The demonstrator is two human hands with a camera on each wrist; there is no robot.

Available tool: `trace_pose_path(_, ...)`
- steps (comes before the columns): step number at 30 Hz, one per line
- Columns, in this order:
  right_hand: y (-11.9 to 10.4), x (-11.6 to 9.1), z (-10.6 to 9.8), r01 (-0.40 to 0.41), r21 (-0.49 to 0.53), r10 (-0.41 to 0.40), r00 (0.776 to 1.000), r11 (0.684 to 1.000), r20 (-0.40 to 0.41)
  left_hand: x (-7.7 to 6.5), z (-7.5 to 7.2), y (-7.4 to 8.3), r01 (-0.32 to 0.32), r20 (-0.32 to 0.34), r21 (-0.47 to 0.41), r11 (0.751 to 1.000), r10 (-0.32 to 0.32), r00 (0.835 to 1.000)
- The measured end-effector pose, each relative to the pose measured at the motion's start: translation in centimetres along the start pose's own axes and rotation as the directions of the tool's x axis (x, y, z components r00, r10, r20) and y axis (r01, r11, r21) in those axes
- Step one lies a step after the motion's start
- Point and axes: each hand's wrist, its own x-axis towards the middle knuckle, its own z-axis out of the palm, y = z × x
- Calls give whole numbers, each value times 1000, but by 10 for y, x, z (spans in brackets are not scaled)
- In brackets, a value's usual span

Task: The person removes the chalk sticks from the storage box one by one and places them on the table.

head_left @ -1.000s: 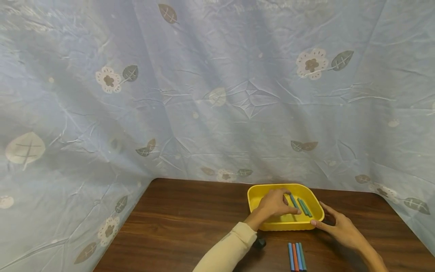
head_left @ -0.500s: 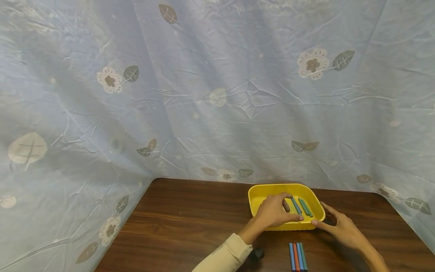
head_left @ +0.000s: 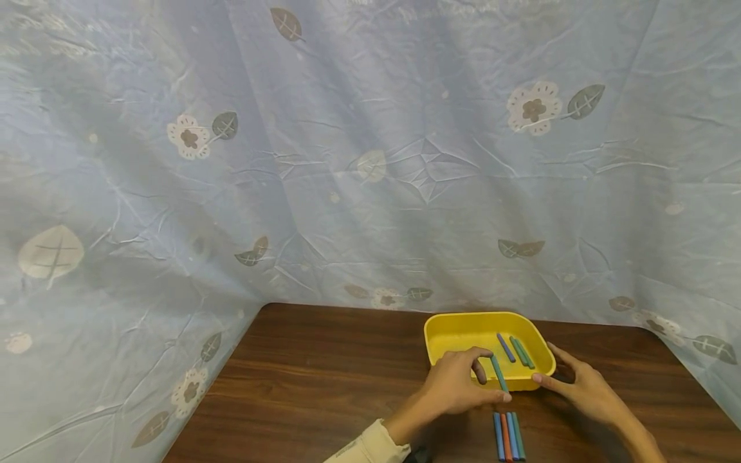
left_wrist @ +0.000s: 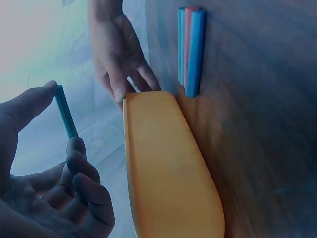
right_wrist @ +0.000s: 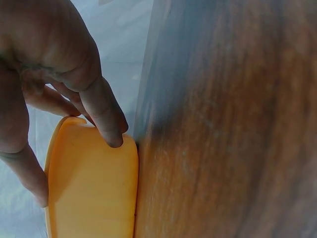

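My left hand (head_left: 454,381) pinches a green chalk-like stick (head_left: 499,373) by its two ends, between thumb and fingertips. In the head view it overlaps the near rim of a yellow plastic tray (head_left: 451,325). The left wrist view shows the held stick (left_wrist: 67,113) apart from the tray (left_wrist: 168,168). My right hand (head_left: 581,389) holds the tray's right near corner, its thumb at the rim and fingers along the outer side (right_wrist: 99,109). Inside the tray lie a blue stick (head_left: 506,348) and two green sticks (head_left: 521,353).
In front of the tray, several blue, red and green sticks (head_left: 509,437) lie side by side on the dark wooden table (head_left: 324,366). A dark object (head_left: 418,455) shows partly beside the left sleeve. A patterned pale curtain (head_left: 370,225) hangs behind and at the sides.
My left hand has drawn back toward the table's front, lifting the green stick up from inside the tray. The blue stick in the tray now shows. My right hand stays at its corner.
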Motion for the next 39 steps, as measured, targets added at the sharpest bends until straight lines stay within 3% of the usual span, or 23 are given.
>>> trace_pose_path(8, 0, 0, 0, -11, 9, 11, 1000, 1000, 4, -21, 0, -1, -15, 73, 22, 1000, 14, 997)
trace_pose_path(15, -1, 0, -3, -17, 17, 17, 1000, 1000, 19, -30, 9, -5, -7, 114, 117, 993, -6, 993)
trace_pose_path(25, 0, -1, -3, -28, 6, 28, 999, 1000, 25, -31, 24, -11, -11, 180, 212, 977, -27, 983)
trace_pose_path(32, 0, 1, -2, -34, 1, 34, 999, 999, 34, -31, 32, -17, -10, 248, 204, 979, -42, 968)
trace_pose_path(39, -1, 1, -2, -42, -4, 42, 998, 999, 37, -30, 37, -21, -6, 271, 210, 978, -52, 961)
